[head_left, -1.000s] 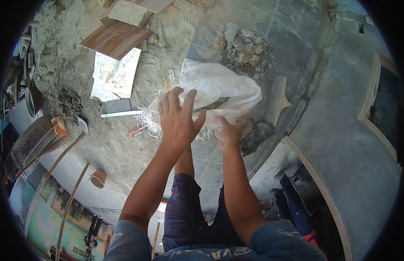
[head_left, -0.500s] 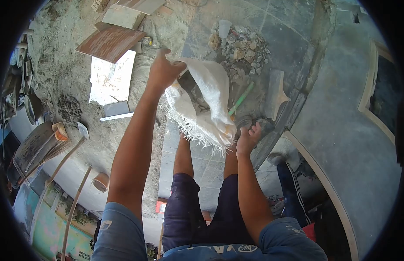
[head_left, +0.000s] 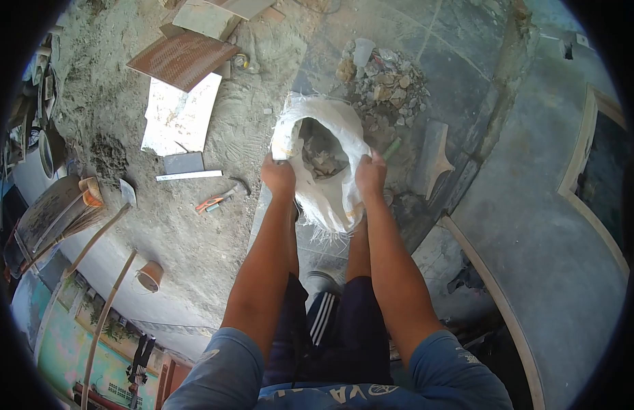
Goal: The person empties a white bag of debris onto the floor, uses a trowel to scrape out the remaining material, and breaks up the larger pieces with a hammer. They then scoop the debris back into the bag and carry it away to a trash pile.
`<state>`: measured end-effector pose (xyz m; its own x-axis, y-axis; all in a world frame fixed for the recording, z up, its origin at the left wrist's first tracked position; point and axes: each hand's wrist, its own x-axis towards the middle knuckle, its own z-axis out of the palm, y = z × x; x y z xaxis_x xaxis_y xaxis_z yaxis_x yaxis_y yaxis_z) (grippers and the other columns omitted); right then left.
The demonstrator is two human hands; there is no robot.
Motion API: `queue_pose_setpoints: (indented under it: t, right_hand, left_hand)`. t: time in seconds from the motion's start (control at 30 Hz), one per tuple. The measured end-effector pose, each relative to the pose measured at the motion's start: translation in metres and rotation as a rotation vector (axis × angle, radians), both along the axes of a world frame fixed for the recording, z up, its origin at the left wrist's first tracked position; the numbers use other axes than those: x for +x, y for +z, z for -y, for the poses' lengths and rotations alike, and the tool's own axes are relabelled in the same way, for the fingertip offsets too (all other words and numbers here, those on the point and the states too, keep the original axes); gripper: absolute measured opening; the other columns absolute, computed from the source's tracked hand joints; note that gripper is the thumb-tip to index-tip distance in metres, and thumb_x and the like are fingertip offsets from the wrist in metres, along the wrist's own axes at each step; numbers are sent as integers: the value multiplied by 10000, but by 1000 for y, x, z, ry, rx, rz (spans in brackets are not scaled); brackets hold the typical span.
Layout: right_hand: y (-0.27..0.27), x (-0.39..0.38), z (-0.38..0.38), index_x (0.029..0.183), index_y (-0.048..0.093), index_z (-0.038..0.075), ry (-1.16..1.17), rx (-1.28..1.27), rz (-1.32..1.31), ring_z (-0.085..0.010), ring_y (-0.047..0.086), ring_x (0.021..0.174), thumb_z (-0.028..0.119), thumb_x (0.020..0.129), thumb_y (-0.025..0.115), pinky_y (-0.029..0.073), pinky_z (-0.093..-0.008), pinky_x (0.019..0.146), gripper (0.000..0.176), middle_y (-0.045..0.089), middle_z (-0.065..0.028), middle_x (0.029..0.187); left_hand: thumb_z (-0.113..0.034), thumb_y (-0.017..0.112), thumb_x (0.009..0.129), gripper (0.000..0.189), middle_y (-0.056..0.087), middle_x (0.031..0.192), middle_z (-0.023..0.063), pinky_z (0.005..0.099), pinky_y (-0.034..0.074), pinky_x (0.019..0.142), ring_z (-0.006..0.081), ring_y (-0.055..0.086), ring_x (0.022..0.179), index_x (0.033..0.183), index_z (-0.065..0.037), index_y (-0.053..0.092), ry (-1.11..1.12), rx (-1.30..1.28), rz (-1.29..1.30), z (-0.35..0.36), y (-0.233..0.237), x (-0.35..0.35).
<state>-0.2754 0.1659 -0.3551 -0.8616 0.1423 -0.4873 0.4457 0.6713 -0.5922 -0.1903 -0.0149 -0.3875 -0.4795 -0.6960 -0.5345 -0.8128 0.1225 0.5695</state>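
Note:
A white woven sack (head_left: 305, 195) stands between my hands with its frayed mouth rolled outward into a round opening. Inside it lie broken pieces of rubble (head_left: 324, 162). My left hand (head_left: 279, 176) is closed on the left side of the rolled rim. On the opposite side, my right hand (head_left: 370, 176) grips the rim with its fingers wrapped over the edge. Just behind the sack is a heap of rubble (head_left: 392, 85) with a clear plastic cup (head_left: 363, 52) at its top. A green handle (head_left: 393, 148) shows beside my right hand, its far end hidden.
To the left lie a hammer (head_left: 225, 195), a white tile (head_left: 184, 113) and a brown patterned tile (head_left: 184, 60). A float-like tool (head_left: 434, 160) rests at the right near the raised edge. A hoe (head_left: 128, 193) and a bucket (head_left: 150, 276) are further left. Another person's striped trouser leg (head_left: 322, 318) shows behind my legs.
My left hand has come down and nearer, and my right hand has moved up and closed on the rim. The sack's mouth has gone from folded to round and open.

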Motion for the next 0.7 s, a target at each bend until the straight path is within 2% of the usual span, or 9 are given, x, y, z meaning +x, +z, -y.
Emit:
queue_pose_setpoints:
  t: [0.07,0.1,0.13,0.27,0.3,0.33,0.4,0.53,0.7]
  right_hand:
    - [-5,-32,-31,1054,602,-48,-515,-336,147,-284,646,837,79,842,400,492,-360,775,319,651,-179,954]
    - [-27,-44,-65,1056,600,-41,-656,-567,194,-213,619,825,72,836,389,491,-334,764,325,629,-115,952]
    - [-26,-58,-78,1106,588,-26,-672,-687,233,-270,625,922,95,816,427,484,-358,856,354,631,-144,974]
    - [12,-73,-55,1226,540,6,-195,-252,237,-309,599,1004,107,805,508,470,-410,913,435,615,-172,1053]
    - [35,-71,-34,1280,508,40,135,53,-89,-316,579,1041,137,794,577,454,-433,922,500,599,-177,1109]
    - [52,-67,-16,1333,475,75,464,361,-412,-323,559,1077,167,783,647,439,-456,931,584,582,-183,1165]
    - [67,-66,16,1342,479,118,525,461,-311,-311,497,1154,207,770,685,398,-456,958,615,538,-148,1235]
    - [25,-90,11,1308,513,134,701,497,-67,-290,504,1135,338,759,736,395,-428,926,626,516,-94,1279]
    - [53,-124,16,1288,510,116,769,357,-37,-309,521,1112,378,770,732,415,-422,920,621,513,-116,1277]
  left_hand:
    - [32,406,770,332,651,870,124,314,542,614,197,645,726,1031,36,610,639,831,-339,28,28,-16]
    - [43,371,748,358,642,866,122,332,554,638,198,637,699,1023,35,600,446,883,-333,52,30,-7]
    - [42,363,733,358,638,866,124,335,558,634,205,633,688,1013,31,587,506,942,-328,72,29,5]
    - [-45,509,718,417,630,942,157,390,529,785,243,632,834,1131,5,520,304,763,-248,94,51,19]
    - [-98,572,715,459,618,962,170,413,482,862,267,611,895,1164,-27,510,-66,105,-232,81,75,4]
    - [-124,603,714,484,612,972,176,424,458,901,279,601,925,1181,-42,505,-271,-198,-225,69,90,-11]
    - [-164,660,726,495,606,1004,181,445,398,975,311,572,1010,1192,-82,514,-577,-639,-151,47,115,-39]
    - [-187,675,756,355,620,1066,134,481,378,970,306,565,1046,1096,-127,590,-1033,-503,-82,44,68,-64]
    - [-204,661,753,290,618,1096,107,501,381,926,284,568,1028,1024,-120,606,-710,-119,222,74,91,-122]
